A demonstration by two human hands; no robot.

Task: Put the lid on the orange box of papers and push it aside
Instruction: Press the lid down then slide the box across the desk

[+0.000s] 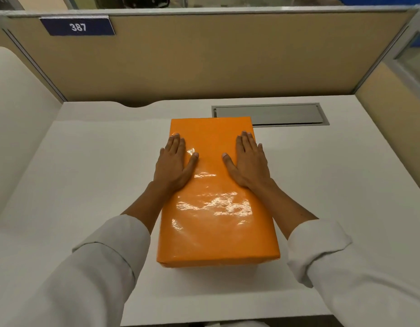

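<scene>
A glossy orange box lies lengthwise on the white desk, its orange lid covering the top so no papers show. My left hand rests flat, palm down, on the lid's left side near the far end. My right hand lies flat on the lid's right side, mirroring it. The fingers of both hands are stretched out and slightly spread, gripping nothing. White sleeves cover both forearms.
A grey cable hatch is set into the desk just behind and right of the box. Beige partition walls close the desk at the back and both sides. A blue sign reading 387 hangs at the upper left.
</scene>
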